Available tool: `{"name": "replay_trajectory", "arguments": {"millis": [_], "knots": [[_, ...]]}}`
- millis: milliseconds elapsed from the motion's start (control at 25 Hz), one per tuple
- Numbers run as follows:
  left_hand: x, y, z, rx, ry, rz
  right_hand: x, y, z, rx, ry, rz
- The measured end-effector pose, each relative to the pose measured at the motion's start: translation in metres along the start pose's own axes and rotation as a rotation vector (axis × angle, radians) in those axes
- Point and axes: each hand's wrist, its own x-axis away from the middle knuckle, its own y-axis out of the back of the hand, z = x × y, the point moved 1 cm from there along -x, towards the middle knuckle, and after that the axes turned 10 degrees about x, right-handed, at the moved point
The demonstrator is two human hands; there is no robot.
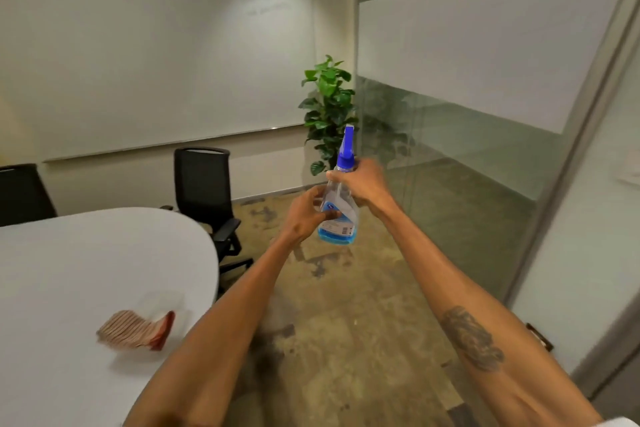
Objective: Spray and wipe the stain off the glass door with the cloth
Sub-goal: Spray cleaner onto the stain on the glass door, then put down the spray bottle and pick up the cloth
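A clear spray bottle [338,208] with a blue trigger head and a little blue liquid at the bottom is held upright in front of me. My right hand [363,182] grips its neck just under the trigger. My left hand [306,217] holds the bottle's body from the left side. The striped cloth [133,329] with a red edge lies on the white table [86,253] at lower left, away from both hands. The glass door [588,236] with its frosted band stands at the right. I cannot make out a stain on it.
A glass partition [450,135] with a frosted strip runs along the right. A potted plant [329,107] stands in the corner. A black office chair [207,191] sits behind the table, and another one [20,194] shows at the left edge. A whiteboard covers the far wall.
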Motion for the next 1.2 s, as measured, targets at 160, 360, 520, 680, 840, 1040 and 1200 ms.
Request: {"name": "replay_trajectory", "arguments": {"millis": [160,360,520,680,840,1040,1200], "knots": [[0.028,0.076,0.043,0.0,0.05,-0.113,-0.009,-0.088,0.033,0.01,0.041,0.053],[0.058,0.156,0.102,-0.068,0.177,-0.241,-0.021,-0.195,0.062,0.059,0.135,0.163],[0.069,0.208,0.145,-0.152,0.293,-0.343,-0.033,-0.275,0.074,0.012,0.183,0.277],[0.086,0.252,0.186,-0.205,0.463,-0.452,-0.049,-0.35,0.082,-0.034,0.167,0.429],[0.116,0.279,0.227,-0.201,0.588,-0.594,-0.06,-0.409,0.079,0.008,0.154,0.491],[0.152,0.302,0.277,-0.154,0.754,-0.688,-0.066,-0.47,0.061,0.037,0.126,0.541],[0.163,0.321,0.321,-0.11,0.881,-0.736,-0.076,-0.515,0.051,0.034,0.081,0.555]]}}
